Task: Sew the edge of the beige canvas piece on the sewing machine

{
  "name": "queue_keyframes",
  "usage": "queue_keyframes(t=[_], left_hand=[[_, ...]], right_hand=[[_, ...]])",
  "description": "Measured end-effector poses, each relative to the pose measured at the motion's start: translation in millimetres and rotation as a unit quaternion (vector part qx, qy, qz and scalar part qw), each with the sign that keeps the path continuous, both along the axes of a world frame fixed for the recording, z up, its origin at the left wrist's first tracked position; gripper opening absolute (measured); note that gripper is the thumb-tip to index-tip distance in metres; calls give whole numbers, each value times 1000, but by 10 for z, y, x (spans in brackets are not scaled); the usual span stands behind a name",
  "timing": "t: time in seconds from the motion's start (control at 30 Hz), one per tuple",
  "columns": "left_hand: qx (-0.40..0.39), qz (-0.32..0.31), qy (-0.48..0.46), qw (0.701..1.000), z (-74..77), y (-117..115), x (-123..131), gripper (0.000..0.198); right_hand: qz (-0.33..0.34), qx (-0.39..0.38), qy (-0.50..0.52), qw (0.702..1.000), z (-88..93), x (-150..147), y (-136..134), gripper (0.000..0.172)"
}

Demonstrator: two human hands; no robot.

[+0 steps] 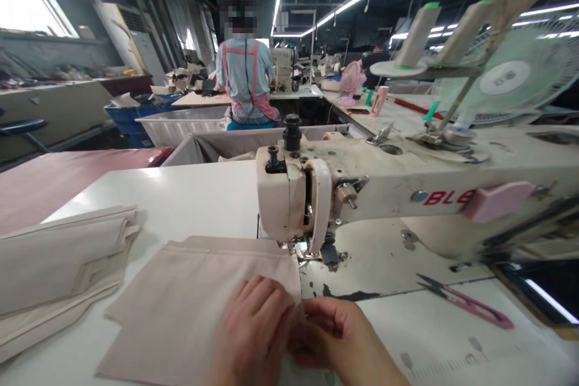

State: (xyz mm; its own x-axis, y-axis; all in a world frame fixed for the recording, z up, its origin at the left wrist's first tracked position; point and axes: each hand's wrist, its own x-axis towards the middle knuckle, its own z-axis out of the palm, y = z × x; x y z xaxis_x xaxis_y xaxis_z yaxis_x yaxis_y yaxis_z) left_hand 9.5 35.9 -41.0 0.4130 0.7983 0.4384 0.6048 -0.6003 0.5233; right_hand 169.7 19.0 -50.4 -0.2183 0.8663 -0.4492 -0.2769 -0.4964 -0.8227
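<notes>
A beige fabric piece [181, 295] lies flat on the white table, its right edge running up to the needle area of the sewing machine [289, 199]. My left hand [257, 325] rests on the fabric near that edge, fingers curled together and pressing on the cloth. Just to its right, my right hand [330, 338] pinches the fabric's right edge between thumb and fingers. Both hands are below the presser foot [305, 253], on the near side of it. The fingertips of the right hand are partly hidden.
Folded beige pieces [58, 271] lie stacked at the left. Pink-handled thread snips [470, 301] rest on the table right of my hands. Thread cones [418, 36] and a green fan [511, 75] stand behind the machine. A person [246, 78] sits ahead, back turned.
</notes>
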Motion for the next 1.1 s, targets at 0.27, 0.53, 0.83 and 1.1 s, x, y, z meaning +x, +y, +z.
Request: queue_keyframes(t=[0.27,0.53,0.83,1.1], left_hand=[[33,-80,-52,995,-128,-48,-22,17],[144,-109,-27,983,-73,-51,-67,18],[153,-113,-1,982,-83,-41,-34,22],[165,-115,13,979,-60,-10,-33,20]], right_hand=[[39,22,-18,999,57,-4,-23,38],[0,-16,-11,1000,-15,-43,-87,42],[3,10,-37,999,-94,-24,-120,41],[19,45,-95,994,-159,4,-118,33]])
